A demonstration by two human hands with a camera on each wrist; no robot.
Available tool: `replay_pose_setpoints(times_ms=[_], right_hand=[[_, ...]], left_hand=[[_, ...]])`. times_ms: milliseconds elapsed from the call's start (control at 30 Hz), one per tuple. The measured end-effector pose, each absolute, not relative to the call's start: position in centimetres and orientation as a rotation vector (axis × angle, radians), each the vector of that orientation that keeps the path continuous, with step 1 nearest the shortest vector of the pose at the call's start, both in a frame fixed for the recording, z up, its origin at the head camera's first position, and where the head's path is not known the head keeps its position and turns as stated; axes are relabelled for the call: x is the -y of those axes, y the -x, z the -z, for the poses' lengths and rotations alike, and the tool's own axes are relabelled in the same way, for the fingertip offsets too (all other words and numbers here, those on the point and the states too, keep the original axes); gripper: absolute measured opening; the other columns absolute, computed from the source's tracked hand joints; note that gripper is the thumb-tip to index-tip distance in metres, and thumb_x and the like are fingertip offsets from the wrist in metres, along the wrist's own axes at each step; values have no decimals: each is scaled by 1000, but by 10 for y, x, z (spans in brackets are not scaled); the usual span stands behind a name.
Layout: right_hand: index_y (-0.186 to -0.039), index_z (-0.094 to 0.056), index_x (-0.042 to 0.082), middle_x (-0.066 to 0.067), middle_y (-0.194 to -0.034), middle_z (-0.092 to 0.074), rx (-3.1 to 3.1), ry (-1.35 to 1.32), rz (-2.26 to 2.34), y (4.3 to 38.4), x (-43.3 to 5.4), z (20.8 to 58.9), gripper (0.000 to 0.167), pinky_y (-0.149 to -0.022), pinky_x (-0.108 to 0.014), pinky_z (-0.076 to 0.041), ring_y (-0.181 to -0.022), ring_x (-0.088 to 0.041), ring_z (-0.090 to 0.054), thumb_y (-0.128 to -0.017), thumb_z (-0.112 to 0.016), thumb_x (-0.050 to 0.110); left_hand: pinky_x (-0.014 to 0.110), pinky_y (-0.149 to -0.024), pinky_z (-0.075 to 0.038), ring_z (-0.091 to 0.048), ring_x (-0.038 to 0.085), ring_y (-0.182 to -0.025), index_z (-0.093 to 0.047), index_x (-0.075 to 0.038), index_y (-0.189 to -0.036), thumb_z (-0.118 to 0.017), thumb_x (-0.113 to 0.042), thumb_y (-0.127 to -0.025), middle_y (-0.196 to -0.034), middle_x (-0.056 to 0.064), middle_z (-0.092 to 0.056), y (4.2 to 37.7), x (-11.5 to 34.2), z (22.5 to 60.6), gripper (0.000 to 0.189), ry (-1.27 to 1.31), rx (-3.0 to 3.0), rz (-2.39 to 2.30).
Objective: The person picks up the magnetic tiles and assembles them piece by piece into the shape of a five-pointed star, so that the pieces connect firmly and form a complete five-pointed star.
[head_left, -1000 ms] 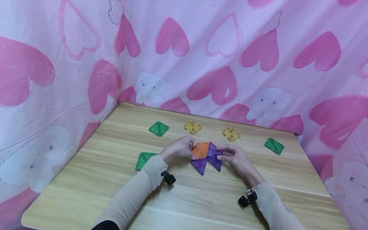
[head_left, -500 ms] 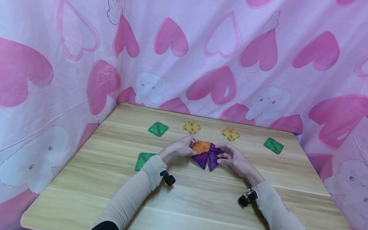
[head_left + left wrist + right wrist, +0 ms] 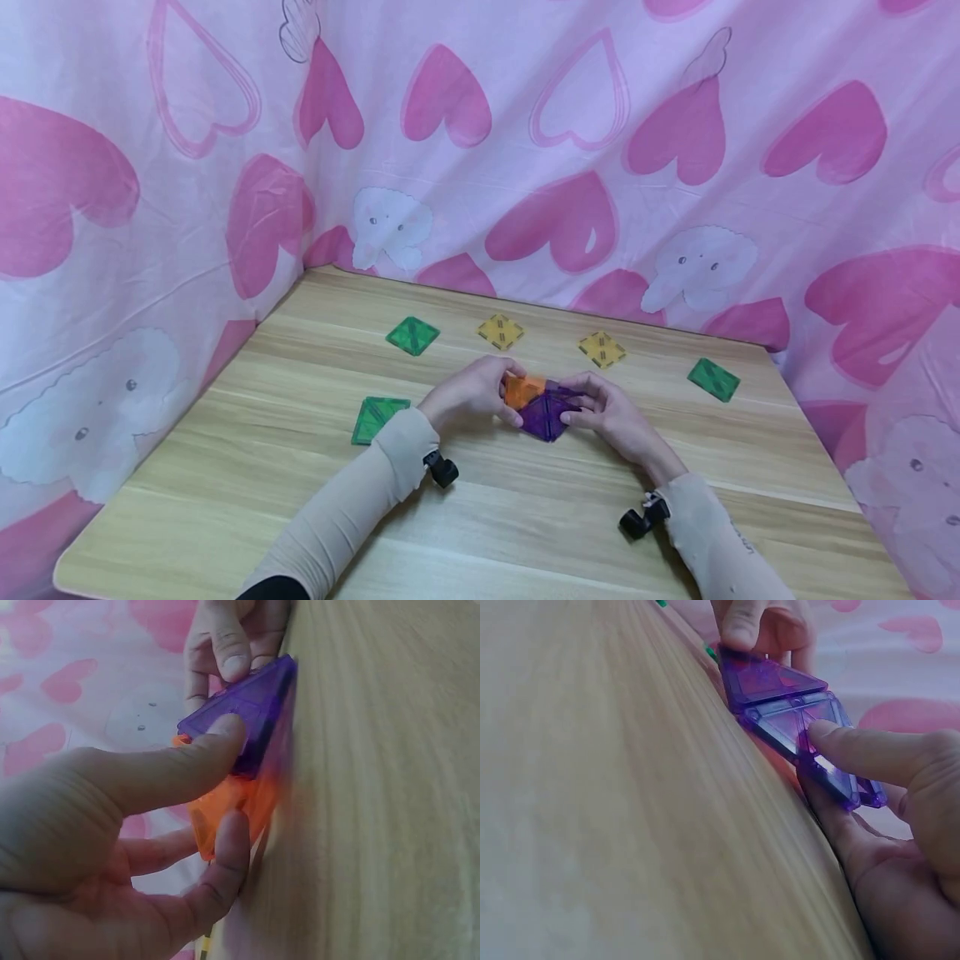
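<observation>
Between my hands, over the middle of the table, is a joined piece of translucent magnetic tiles. It has an orange tile (image 3: 522,390) at the back left and purple triangular tiles (image 3: 544,417) folded up along its near and right sides. My left hand (image 3: 480,392) pinches the left side, its thumb on a purple triangle (image 3: 259,712) and its fingers at the orange tile (image 3: 210,825). From the right, my right hand (image 3: 617,415) pinches another purple triangle (image 3: 784,727) between thumb and fingers. Edge to edge, two purple triangles meet in the right wrist view.
Two yellow square tiles (image 3: 501,332) lie flat behind the hands. A green tile (image 3: 413,336) is at the back left, another green tile (image 3: 714,380) at the right. Green tiles (image 3: 378,419) lie beside my left forearm. A heart-patterned curtain (image 3: 555,221) borders the wooden table (image 3: 525,533).
The purple triangles, spread apart with a gap before, have swung together and now meet edge to edge. My left thumb has moved right onto the purple side. The loose tiles have stayed put.
</observation>
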State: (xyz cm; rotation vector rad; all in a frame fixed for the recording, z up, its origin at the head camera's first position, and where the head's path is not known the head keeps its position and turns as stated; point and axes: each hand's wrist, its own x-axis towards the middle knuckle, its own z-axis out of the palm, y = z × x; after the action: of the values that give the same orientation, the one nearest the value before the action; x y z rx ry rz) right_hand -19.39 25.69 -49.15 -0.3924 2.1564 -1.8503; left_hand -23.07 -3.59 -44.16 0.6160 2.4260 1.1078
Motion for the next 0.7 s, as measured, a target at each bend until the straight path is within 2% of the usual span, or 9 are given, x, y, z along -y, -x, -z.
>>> replay_pose_setpoints(times_ms=[133,233,333,467,600,700], right_hand=[[-148,-58,-5,-27,-152,-60,-2210,429,1830,194,-256,493,57,-99,-32,-64,-125,-22,-74,-97,-83,-3],[-147,-58,-3,-28,-153,-59,-2243,458,1818,194,-254,493,57,-103,-32,-62,-129,-26,-72,-96,-84,-3],[-144,-63,2,-24,-152,-60,-2351,472,1732,194,-253,493,54,-104,-30,-61,-127,-30,-70,-95,-87,3],[-140,-69,9,-18,-140,-68,-2498,480,1573,194,-250,492,50,-95,-28,-63,-115,-30,-71,-95,-90,12],[-144,-69,9,-18,-130,-72,-2527,457,1537,194,-250,492,51,-90,-29,-64,-108,-28,-74,-96,-87,6],[-149,-69,12,-14,-136,-73,-2597,454,1495,193,-251,491,54,-91,-27,-63,-107,-22,-75,-98,-84,3]], left_hand=[[41,-107,-55,-62,21,-115,-68,-10,-145,-103,-17,-81,-134,9,-67,230,33,442,72,-674,-2518,-1014],[40,-109,-54,-59,22,-119,-69,-10,-145,-104,-21,-80,-136,10,-65,230,32,442,75,-700,-2554,-967],[41,-113,-53,-58,24,-124,-67,-8,-150,-107,-24,-76,-138,12,-66,230,29,444,85,-764,-2586,-922],[40,-117,-52,-57,24,-129,-59,-7,-159,-108,-28,-73,-144,13,-65,228,27,445,101,-843,-2628,-847],[39,-118,-51,-55,21,-129,-53,-9,-165,-109,-34,-71,-148,10,-62,222,25,444,113,-843,-2636,-797],[38,-115,-53,-52,21,-126,-50,-10,-167,-109,-38,-69,-142,8,-58,218,23,444,118,-848,-2646,-754]])
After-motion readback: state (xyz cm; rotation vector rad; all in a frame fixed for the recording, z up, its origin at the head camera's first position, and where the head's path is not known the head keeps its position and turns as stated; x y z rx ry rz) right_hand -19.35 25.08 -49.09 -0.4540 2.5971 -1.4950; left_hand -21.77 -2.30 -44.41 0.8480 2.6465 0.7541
